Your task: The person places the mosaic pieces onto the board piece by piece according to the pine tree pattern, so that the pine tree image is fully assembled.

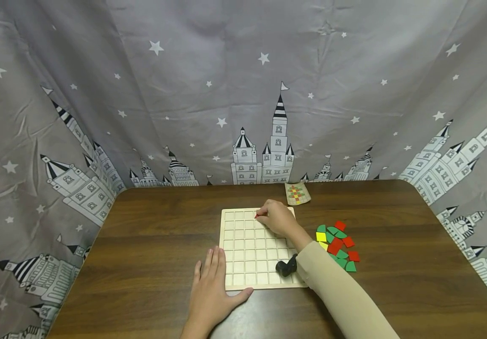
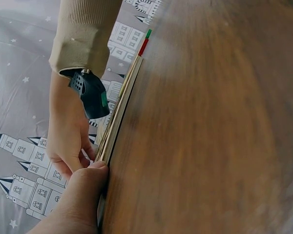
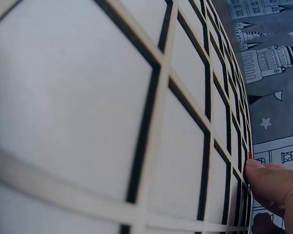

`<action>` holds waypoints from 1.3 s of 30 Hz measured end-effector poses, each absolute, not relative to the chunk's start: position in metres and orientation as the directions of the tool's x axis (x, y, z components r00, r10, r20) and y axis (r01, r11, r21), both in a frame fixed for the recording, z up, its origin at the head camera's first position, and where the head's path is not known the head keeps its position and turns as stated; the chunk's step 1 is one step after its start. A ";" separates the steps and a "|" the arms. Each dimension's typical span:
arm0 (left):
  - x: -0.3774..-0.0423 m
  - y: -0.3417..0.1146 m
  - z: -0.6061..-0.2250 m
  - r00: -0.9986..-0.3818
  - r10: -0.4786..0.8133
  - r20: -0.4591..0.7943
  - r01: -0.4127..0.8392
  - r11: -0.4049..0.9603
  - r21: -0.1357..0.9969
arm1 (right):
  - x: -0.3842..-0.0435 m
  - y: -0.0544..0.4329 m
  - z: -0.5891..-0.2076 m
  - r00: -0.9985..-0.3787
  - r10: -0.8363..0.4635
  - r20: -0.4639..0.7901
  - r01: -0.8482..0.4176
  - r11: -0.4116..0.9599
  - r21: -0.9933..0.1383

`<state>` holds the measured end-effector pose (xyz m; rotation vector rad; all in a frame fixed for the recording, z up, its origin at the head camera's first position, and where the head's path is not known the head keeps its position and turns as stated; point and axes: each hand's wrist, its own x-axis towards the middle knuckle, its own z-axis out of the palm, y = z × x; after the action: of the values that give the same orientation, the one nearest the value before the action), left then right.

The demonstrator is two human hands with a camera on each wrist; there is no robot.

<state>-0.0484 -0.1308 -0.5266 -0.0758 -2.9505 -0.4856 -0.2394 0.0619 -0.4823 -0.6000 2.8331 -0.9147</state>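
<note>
The right hand [image 1: 276,218] pinches a red tile [image 1: 257,216] near the far edge of the board [image 1: 238,254]; the left hand [image 1: 212,288], fingers straight, touches its left edge (table [image 1: 150,263] stretching wide beyond).

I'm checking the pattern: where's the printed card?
In the head view, the printed card lies right of centre by the far edge of the table, just beyond the grid board's far right corner.

You are at a curtained-off tabletop nook, home or studio unclear: a grey fabric curtain [image 1: 243,101] printed with white stars [image 1: 263,58] and black-and-white castles [image 1: 278,153] wraps from ten through two o'clock around your brown, wood-grained, round-cornered bench [image 1: 158,245].
</note>
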 end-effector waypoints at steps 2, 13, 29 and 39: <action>-0.048 -0.131 -0.527 -0.985 0.027 0.168 0.079 0.947 0.312 | -0.239 0.063 -0.482 -0.917 -0.397 0.034 -0.343 0.744 -0.574; -0.048 -0.130 -0.526 -0.984 0.033 0.174 0.086 0.948 0.306 | -0.234 0.090 -0.473 -0.912 -0.403 0.077 -0.372 0.732 -0.572; -0.048 -0.131 -0.529 -0.976 0.029 0.215 0.096 0.946 0.309 | -0.222 0.220 -0.470 -0.954 -0.300 -0.009 -0.246 0.798 -0.550; -0.048 -0.132 -0.526 -0.989 0.029 0.145 0.074 0.946 0.316 | -0.224 0.235 -0.480 -0.959 -0.274 -0.073 -0.187 0.804 -0.564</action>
<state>-0.0476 -0.1317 -0.5259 -0.0783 -2.9620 -0.4892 -0.2239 0.2353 -0.4798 -0.3654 2.8395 -0.8640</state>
